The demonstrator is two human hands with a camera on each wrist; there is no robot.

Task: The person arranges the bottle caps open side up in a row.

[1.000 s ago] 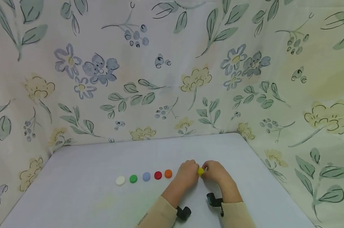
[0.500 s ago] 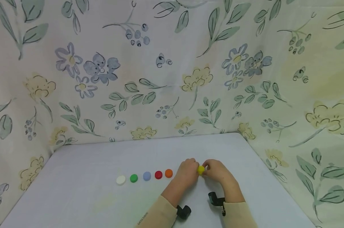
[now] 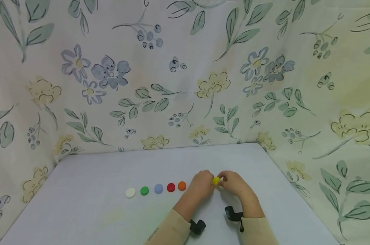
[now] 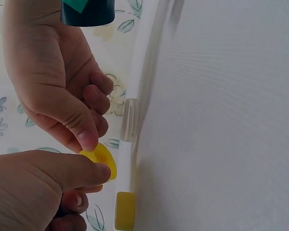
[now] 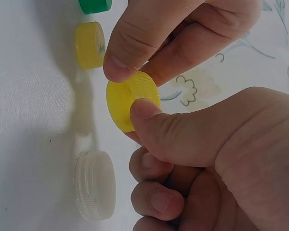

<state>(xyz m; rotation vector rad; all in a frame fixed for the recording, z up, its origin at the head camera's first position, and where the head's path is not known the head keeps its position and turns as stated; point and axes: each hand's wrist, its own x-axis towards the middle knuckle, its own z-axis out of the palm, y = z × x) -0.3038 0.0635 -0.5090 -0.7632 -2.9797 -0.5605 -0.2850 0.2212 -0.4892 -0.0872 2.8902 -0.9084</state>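
Both hands are together at the yellow cap [image 3: 215, 180], each pinching it btwn thumb & fingers. Cap's right of centre, in the lower half of the head frame, held up off the white worktop [image 3: 80, 211]. Left hand [image 3: 202, 184] has its left side, right hand [image 3: 233, 183] its right; in the right wrist view the right thumb presses its face.

Row of caps lies left of the hands, L to R: white cap [image 3: 130, 193], green cap [image 3: 144, 190], blue cap [image 3: 158, 188], red cap [image 3: 171, 187], orange cap [image 3: 182, 185], the last nearest the left hand. Right wrist view also has a 2nd yellow cap [image 5: 86, 45] upper left & a clear cap [image 5: 95, 187] lower left, both on the worktop.

Beige sleeves [image 3: 169, 229] w/ black wrist cams [image 3: 198, 227] at bottom; floral cloth [image 3: 178, 41] fills the upper half.
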